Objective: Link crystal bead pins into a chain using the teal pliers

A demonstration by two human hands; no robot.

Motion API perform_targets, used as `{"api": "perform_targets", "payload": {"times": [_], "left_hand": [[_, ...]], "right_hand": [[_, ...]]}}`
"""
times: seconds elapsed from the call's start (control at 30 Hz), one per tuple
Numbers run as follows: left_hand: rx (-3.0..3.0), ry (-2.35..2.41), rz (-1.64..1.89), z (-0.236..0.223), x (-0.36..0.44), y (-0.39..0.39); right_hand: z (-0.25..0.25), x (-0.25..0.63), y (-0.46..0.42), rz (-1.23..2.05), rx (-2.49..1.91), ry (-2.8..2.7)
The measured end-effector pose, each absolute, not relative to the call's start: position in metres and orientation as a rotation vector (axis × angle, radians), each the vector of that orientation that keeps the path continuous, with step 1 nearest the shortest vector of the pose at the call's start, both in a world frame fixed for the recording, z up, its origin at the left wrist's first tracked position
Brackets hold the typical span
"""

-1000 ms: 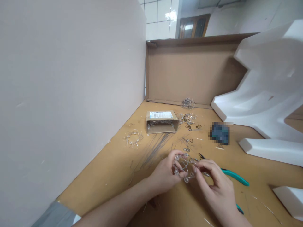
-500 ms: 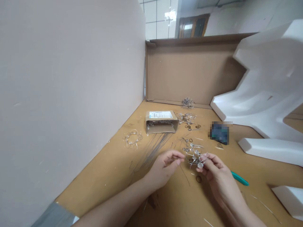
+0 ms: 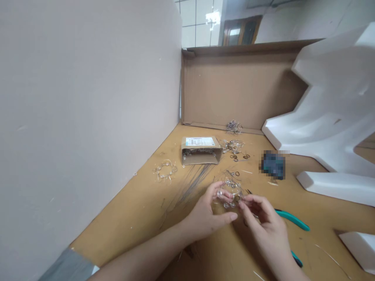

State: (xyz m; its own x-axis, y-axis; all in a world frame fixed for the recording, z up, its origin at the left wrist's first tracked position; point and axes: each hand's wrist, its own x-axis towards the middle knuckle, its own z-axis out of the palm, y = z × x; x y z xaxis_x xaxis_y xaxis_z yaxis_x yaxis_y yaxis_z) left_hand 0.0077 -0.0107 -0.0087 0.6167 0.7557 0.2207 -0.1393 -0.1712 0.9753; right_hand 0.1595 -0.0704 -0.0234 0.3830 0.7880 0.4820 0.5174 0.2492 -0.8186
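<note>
In the head view, a ring of clear beads on wire [image 3: 230, 205] is held up between my two hands, with wire ends sticking out. My right hand [image 3: 265, 224] pinches its right side between thumb and fingers. The fingers of my left hand [image 3: 206, 214] curl at the ring's left side, around a bead there, while the left thumb stretches out below it. Pliers with teal handles [image 3: 294, 220] lie beside my right hand, partly covered by it. Small dark rings [image 3: 237, 173] lie just beyond the bead ring.
A small open cardboard box [image 3: 201, 158] holds clear pieces. Straight wires [image 3: 195, 181] fan out before it. Another beaded ring [image 3: 165, 170] lies left. Wire-and-bead piles [image 3: 233, 146] sit right of the box. White foam [image 3: 325, 117] and a blurred dark object [image 3: 273, 165] are at right.
My left hand has moved right and onto the beaded ring, which was in my right hand alone. The ring now shows its round shape. More of the teal pliers is visible.
</note>
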Motion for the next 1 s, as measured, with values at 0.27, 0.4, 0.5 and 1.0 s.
{"api": "perform_targets", "payload": {"times": [0.27,0.4,0.5,1.0], "left_hand": [[1.596,0.686,0.905,-0.007,0.008,-0.010],[1.576,0.666,0.880,-0.007,0.010,-0.009],[1.621,0.622,0.863,-0.006,0.008,-0.011],[1.217,0.464,0.914,0.001,0.007,0.000]], "right_hand": [[-0.013,0.155,-0.074,-0.010,-1.290,-1.659],[-0.014,0.154,-0.074,0.117,-1.376,-1.608],[-0.016,0.153,-0.074,0.259,-1.469,-1.434],[-0.010,0.158,-0.063,0.973,-1.253,-0.758]]}}
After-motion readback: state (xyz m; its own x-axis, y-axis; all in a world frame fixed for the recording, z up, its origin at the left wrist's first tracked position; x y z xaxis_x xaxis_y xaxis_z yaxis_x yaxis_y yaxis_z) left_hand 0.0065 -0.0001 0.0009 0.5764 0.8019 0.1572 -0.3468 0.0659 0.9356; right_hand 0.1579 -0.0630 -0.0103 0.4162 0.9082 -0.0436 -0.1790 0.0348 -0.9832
